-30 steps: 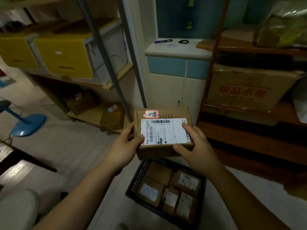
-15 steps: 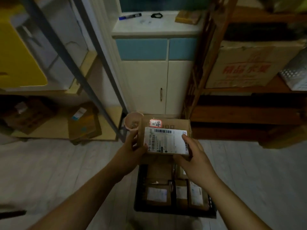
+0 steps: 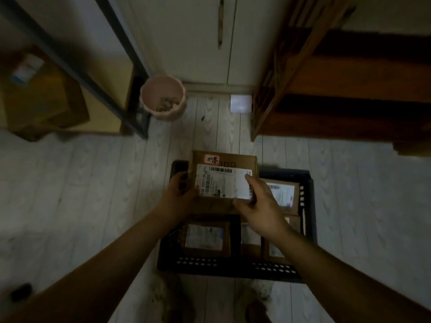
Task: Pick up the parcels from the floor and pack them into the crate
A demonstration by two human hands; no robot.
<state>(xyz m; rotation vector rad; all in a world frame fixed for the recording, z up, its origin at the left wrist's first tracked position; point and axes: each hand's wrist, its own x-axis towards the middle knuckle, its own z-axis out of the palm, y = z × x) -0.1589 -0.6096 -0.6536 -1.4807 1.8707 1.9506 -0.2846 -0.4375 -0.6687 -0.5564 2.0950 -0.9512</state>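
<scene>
I hold a brown cardboard parcel [image 3: 224,166] with a white shipping label and a small red-edged sticker over the far end of a black plastic crate [image 3: 233,268] on the floor. My left hand [image 3: 179,194] grips the parcel's left side. My right hand [image 3: 261,206] grips its near right corner, fingers lying on the label. Several smaller labelled parcels lie in the crate, one at the near left [image 3: 206,237] and one at the far right [image 3: 283,194]. The parcel and my hands hide the crate's far left part.
A pink bucket [image 3: 163,99] stands by a dark metal shelf leg [image 3: 112,73] at the back. A cardboard box [image 3: 39,96] sits on the low shelf at left. A wooden rack [image 3: 326,89] stands at right, a white cabinet door [image 3: 186,36] behind. Pale plank floor surrounds the crate.
The view has tilted down towards the floor. Both hands have carried the parcel lower, so it now hangs just over the crate's far end.
</scene>
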